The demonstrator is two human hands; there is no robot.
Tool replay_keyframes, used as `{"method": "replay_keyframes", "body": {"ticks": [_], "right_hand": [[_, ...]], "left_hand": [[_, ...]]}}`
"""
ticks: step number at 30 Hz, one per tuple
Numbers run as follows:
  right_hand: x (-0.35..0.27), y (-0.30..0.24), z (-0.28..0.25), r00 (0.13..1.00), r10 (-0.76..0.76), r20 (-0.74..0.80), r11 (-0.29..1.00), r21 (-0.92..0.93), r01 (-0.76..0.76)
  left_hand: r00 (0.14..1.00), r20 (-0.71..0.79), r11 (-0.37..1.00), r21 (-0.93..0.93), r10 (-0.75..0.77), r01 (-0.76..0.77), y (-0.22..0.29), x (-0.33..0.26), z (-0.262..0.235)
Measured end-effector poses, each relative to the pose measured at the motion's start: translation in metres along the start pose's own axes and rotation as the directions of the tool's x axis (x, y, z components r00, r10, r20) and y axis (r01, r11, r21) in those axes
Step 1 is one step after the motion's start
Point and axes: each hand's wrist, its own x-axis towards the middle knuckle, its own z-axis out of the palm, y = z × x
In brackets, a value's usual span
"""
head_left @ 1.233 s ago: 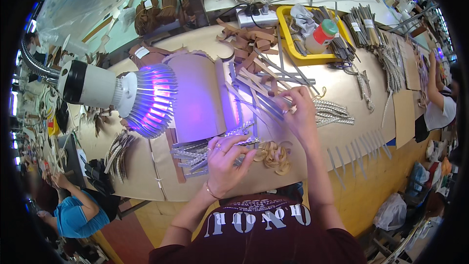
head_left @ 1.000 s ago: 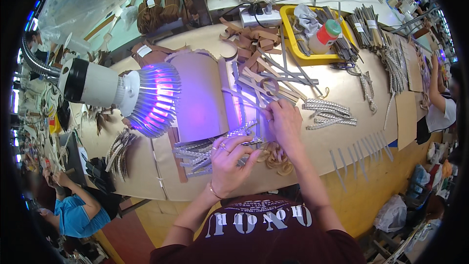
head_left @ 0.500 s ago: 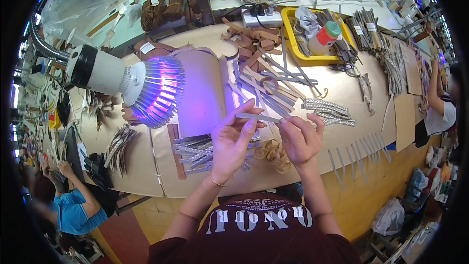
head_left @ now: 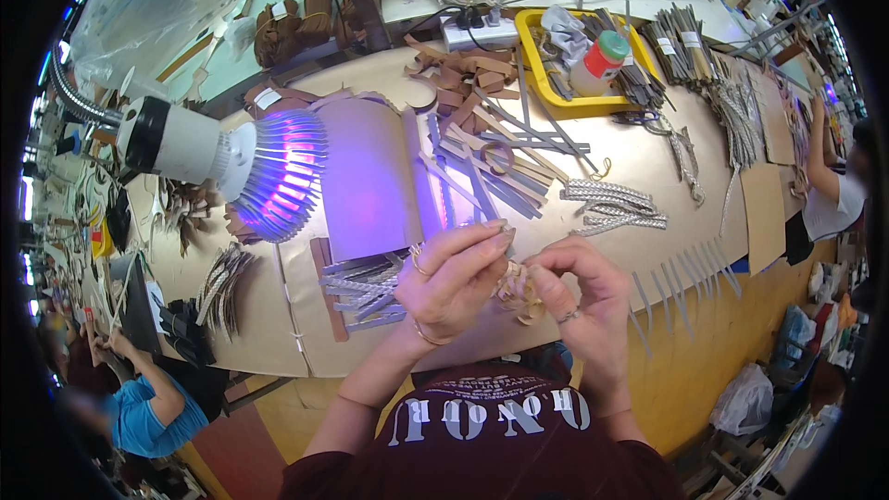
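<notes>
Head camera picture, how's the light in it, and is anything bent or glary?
Head view: violet light glows on the finned lamp and tints the tan panel beside it; head view: pale glare washes the worktable near the yellow tray; head view: fisheye curves the worktable's front edge, and the corners go black.

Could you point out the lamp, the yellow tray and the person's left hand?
Lamp (head_left: pixel 280 176): head camera view, on its fins.
Yellow tray (head_left: pixel 593 109): head camera view, on its near wall.
Left hand (head_left: pixel 448 283): head camera view, on its back.
</notes>
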Motion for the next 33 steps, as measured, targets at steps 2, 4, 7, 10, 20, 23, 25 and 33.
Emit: {"method": "replay_keyframes", "body": {"ticks": [2,4,7,10,20,23,25,33], "right_hand": [[-0.001,-0.005,0.003,1.0,0.005,-0.009,1.0,0.019,-0.005],[-0.001,-0.007,0.004,1.0,-0.013,-0.012,1.0,0.026,0.014],[0.002,-0.008,0.005,0.999,-0.044,-0.013,0.999,0.009,0.044],[0.002,-0.008,0.005,0.999,-0.046,-0.018,0.999,-0.022,0.046],[0.003,-0.002,0.006,0.998,-0.054,-0.033,0.997,-0.054,0.052],[0.003,0.0,0.006,0.996,-0.07,-0.054,0.993,-0.098,0.064],[0.004,0.002,0.006,0.994,-0.089,-0.059,0.983,-0.164,0.078],[0.005,0.003,0.006,0.98,-0.198,0.028,0.919,-0.342,0.195]], "left_hand": [[0.997,0.035,0.998,0.004,0.065,-0.065,0.002,0.0,0.0],[0.993,0.055,0.995,-0.009,0.101,-0.101,0.001,0.0,0.0],[0.987,0.094,0.991,-0.011,0.133,-0.132,-0.001,-0.001,-0.001],[0.981,0.111,0.987,0.011,0.156,-0.159,-0.001,-0.002,0.0],[0.969,0.15,0.977,0.042,0.198,-0.207,-0.004,-0.005,0.0],[0.969,0.168,0.983,-0.002,0.183,-0.185,-0.002,-0.004,0.002],[0.975,0.191,0.993,0.008,0.115,-0.119,0.003,-0.003,0.004],[0.915,0.318,0.913,-0.239,-0.249,0.331,0.01,0.007,-0.009]]}}
